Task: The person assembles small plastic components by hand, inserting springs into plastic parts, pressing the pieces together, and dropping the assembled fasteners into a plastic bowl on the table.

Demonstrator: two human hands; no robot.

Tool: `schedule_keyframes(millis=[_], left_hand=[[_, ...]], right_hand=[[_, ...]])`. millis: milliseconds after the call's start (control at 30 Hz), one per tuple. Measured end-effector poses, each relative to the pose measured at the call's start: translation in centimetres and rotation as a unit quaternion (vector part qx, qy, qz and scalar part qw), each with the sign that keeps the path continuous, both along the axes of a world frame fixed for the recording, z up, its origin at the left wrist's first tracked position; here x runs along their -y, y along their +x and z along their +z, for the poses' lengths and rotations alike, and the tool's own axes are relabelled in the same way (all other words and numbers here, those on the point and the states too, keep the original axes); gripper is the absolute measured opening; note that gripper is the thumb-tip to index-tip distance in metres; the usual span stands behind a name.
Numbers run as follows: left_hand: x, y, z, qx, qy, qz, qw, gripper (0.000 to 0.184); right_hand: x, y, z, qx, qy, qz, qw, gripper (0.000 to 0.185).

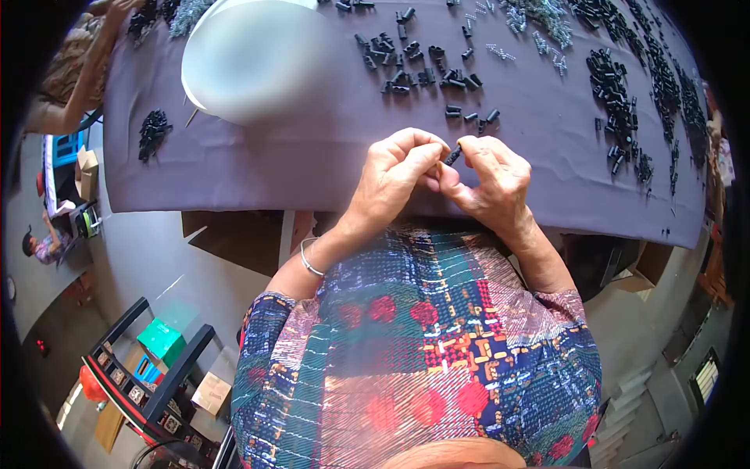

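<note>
Just beyond the table's near edge, my left hand (394, 173) and my right hand (495, 178) meet with fingertips pinched. Between them is a small black ridged piece (453, 156), partly covered by the fingers, so its exact kind does not show. Both hands are closed on it. Several short black cylindrical pieces (469, 117) lie on the cloth a little past my hands. Farther back sits a looser group of similar black pieces (380, 50).
A purple cloth (312, 172) covers the table. A blurred white round object (250, 59) stands at the back left. One small black heap (154, 133) lies left; larger black piles (609, 86) and silvery pieces (539, 19) lie right. Another person's arm (86, 78) reaches in at far left.
</note>
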State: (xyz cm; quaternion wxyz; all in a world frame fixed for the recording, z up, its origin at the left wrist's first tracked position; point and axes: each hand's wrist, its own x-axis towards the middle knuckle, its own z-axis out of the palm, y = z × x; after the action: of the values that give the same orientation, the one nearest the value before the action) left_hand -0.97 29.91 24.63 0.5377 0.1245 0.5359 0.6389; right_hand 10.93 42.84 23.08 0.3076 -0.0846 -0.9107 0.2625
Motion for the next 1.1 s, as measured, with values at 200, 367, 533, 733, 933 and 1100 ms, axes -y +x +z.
schedule_keyframes(millis=[200,367,533,733,933,1100], left_hand=[[0.0,0.2,-0.1,-0.050,-0.012,-0.027,0.998,0.023],[-0.1,0.1,0.3,-0.048,-0.027,-0.039,0.998,0.024],[-0.1,-0.1,0.3,-0.047,-0.005,-0.052,0.998,0.024],[0.1,-0.4,0.5,0.014,-0.014,-0.068,0.997,0.014],[2.4,-1.6,2.3,-0.342,0.026,0.078,0.936,0.009],[3.7,-7.8,5.5,-0.713,-0.066,0.219,0.663,0.015]], right_hand=[[-0.1,-0.2,-0.8,-0.012,0.015,-0.001,1.000,0.033],[-0.3,-0.5,-0.8,-0.027,0.025,0.006,0.999,0.030],[-0.1,-0.4,-0.7,-0.023,0.015,0.001,1.000,0.026],[-0.3,-0.9,-0.7,-0.045,-0.008,0.026,0.999,0.023],[-2.7,1.1,0.4,-0.049,-0.081,-0.033,0.995,0.030],[-4.8,0.9,0.9,0.012,-0.019,-0.063,0.998,0.022]])
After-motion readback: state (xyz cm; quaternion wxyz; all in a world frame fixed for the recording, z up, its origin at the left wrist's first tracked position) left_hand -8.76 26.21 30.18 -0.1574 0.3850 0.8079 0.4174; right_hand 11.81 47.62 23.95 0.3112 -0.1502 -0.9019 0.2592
